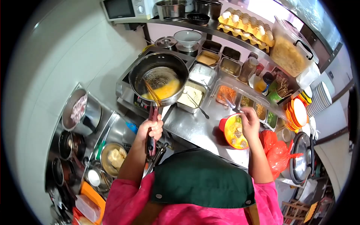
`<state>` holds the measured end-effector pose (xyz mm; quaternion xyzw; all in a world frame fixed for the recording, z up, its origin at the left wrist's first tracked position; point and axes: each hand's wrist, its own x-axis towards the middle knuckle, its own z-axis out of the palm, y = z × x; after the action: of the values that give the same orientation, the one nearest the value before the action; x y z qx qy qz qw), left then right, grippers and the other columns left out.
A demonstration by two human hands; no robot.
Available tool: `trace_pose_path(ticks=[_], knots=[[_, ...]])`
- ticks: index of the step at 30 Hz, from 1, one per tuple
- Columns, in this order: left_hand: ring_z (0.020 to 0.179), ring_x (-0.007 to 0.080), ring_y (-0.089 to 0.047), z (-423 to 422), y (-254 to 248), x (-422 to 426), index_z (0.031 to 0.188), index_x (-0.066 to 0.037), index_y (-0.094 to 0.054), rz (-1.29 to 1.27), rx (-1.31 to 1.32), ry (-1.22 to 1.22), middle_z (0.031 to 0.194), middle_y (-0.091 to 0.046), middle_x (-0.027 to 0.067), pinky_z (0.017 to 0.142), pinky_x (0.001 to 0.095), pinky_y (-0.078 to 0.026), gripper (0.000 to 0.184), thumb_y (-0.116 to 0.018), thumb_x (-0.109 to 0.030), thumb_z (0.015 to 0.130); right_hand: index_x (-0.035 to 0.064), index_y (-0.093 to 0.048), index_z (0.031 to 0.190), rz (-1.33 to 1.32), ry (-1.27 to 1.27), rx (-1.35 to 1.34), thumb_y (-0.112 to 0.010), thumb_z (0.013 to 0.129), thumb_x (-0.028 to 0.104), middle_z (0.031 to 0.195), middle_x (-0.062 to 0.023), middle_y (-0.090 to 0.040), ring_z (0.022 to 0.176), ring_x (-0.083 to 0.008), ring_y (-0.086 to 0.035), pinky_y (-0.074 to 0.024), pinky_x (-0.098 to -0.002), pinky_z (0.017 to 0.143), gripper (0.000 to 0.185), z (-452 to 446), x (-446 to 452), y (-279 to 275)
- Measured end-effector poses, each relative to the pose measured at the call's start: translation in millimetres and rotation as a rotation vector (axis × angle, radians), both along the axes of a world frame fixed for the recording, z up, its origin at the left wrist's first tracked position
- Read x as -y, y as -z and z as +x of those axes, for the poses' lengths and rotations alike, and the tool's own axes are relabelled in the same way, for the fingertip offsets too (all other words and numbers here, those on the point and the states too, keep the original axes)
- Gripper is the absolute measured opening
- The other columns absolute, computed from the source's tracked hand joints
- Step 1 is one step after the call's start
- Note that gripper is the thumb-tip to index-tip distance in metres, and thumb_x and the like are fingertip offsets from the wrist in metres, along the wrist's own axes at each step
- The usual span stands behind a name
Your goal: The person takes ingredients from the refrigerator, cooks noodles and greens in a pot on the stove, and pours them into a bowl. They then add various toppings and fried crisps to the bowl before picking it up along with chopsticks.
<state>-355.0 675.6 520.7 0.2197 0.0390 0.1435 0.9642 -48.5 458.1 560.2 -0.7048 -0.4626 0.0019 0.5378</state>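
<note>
Head view: left hand [150,129] grips pan handle [154,111] past stove edge [129,100]; right hand [250,120] at bowl rim [226,131], its grip unclear.

"Where does this view look from?"

"From the wearer's head, forward and steeply down. The green apron [204,180] and pink sleeves [123,198] rise from the bottom edge, close to the lens."

"What's in the middle?"

"The steel surface [204,126], seen from above at fairly close range. The left hand [150,129] sits left of centre, the right hand [250,119] to the right."

"And how far out does it reach?"

"Wide: up to the microwave [123,8] and egg trays [247,28], farther off along the top, and down left to the sink [119,125]. Lines bow, and black rounds off the corners."

"Just one viewpoint, then?"

"Yes, the head camera."
</note>
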Motion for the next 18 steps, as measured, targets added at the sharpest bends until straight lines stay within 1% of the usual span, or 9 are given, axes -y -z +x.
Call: trace_pose_path(ticks=[3, 4, 5, 6, 11, 12, 13, 14, 18], knots=[[0.043, 0.0069, -0.039, 14, 16, -56, 0.097, -0.008, -0.047, 0.004, 0.017, 0.026, 0.061, -0.039, -0.0017, 0.041, 0.0232, -0.037, 0.016, -0.047, -0.009, 0.081, 0.0003, -0.054, 0.088, -0.109, 0.262, 0.015, -0.053, 0.076, -0.003, 0.083, -0.0093, -0.052, 0.073, -0.018, -0.054, -0.0436, -0.0245, 0.064, 0.012, 19, 50, 47], [0.044, 0.0067, -0.039, 19, 21, -72, 0.097, -0.008, -0.047, -0.007, 0.023, 0.03, 0.061, -0.039, -0.0018, 0.042, 0.023, -0.037, 0.016, -0.046, -0.009, 0.081, -0.0004, -0.054, 0.088, -0.094, 0.328, 0.015, -0.052, 0.078, -0.003, 0.081, -0.0062, -0.053, 0.074, -0.0134, -0.052, -0.0424, -0.0226, 0.067, 0.011, 27, 68, 66], [0.044, 0.0064, -0.039, 24, 24, -84, 0.096, -0.008, -0.048, -0.033, 0.029, 0.015, 0.061, -0.039, -0.002, 0.044, 0.0228, -0.038, 0.015, -0.046, -0.008, 0.082, 0.0, -0.054, 0.088, -0.11, 0.408, 0.037, -0.052, 0.077, -0.003, 0.083, -0.0065, -0.053, 0.075, -0.0139, -0.052, -0.0423, -0.0228, 0.067, 0.012, 30, 86, 76], [0.045, 0.006, -0.038, 29, 26, -97, 0.096, -0.008, -0.047, -0.052, 0.038, 0.027, 0.061, -0.038, -0.0023, 0.045, 0.0225, -0.038, 0.014, -0.045, -0.009, 0.082, 0.0002, -0.054, 0.089, -0.098, 0.469, 0.061, -0.052, 0.075, -0.004, 0.084, -0.0104, -0.052, 0.079, -0.0198, -0.053, -0.0435, -0.0275, 0.069, 0.014, 33, 102, 86], [0.045, 0.006, -0.037, 51, 33, -135, 0.095, -0.006, -0.046, -0.168, 0.104, -0.002, 0.061, -0.037, -0.0025, 0.045, 0.0216, -0.034, 0.013, -0.043, -0.008, 0.083, 0.0014, -0.054, 0.087, -0.216, 0.752, 0.01, -0.054, 0.074, -0.001, 0.088, -0.0103, -0.052, 0.079, -0.0209, -0.052, -0.0441, -0.0277, 0.068, 0.014, 40, 147, 101], [0.045, 0.0058, -0.036, 55, 32, -139, 0.095, -0.005, -0.045, -0.213, 0.084, -0.009, 0.061, -0.037, -0.0025, 0.045, 0.0214, -0.034, 0.013, -0.043, -0.007, 0.082, 0.0025, -0.054, 0.087, -0.224, 0.769, 0.063, -0.055, 0.073, 0.001, 0.09, -0.0109, -0.052, 0.08, -0.021, -0.053, -0.0444, -0.027, 0.066, 0.014, 44, 150, 101], [0.045, 0.0056, -0.037, 57, 29, -141, 0.095, -0.005, -0.044, -0.18, 0.064, -0.037, 0.061, -0.037, -0.0024, 0.044, 0.0208, -0.033, 0.013, -0.043, -0.006, 0.082, 0.0018, -0.054, 0.088, -0.203, 0.784, 0.045, -0.056, 0.072, 0.002, 0.09, -0.0128, -0.052, 0.082, -0.0244, -0.053, -0.0443, -0.03, 0.07, 0.016, 52, 153, 110], [0.045, 0.0053, -0.037, 61, 28, -143, 0.095, -0.004, -0.043, -0.152, 0.046, -0.046, 0.06, -0.037, -0.0023, 0.043, 0.0203, -0.032, 0.013, -0.042, -0.005, 0.081, 0.0001, -0.053, 0.089, -0.251, 0.824, 0.174, -0.058, 0.071, 0.004, 0.092, -0.0153, -0.053, 0.086, -0.0287, -0.052, -0.0428, -0.0337, 0.076, 0.019, 65, 162, 126], [0.046, 0.0052, -0.037, 62, 42, -159, 0.098, -0.003, -0.038, -0.258, 0.167, -0.004, 0.063, -0.037, -0.0016, 0.044, 0.0198, -0.032, 0.014, -0.039, -0.007, 0.085, -0.002, -0.054, 0.095, -0.235, 0.825, -0.105, -0.06, 0.069, 0.008, 0.1, -0.0219, -0.052, 0.095, -0.0345, -0.049, -0.0402, -0.0376, 0.085, 0.029, 84, 156, 113]])
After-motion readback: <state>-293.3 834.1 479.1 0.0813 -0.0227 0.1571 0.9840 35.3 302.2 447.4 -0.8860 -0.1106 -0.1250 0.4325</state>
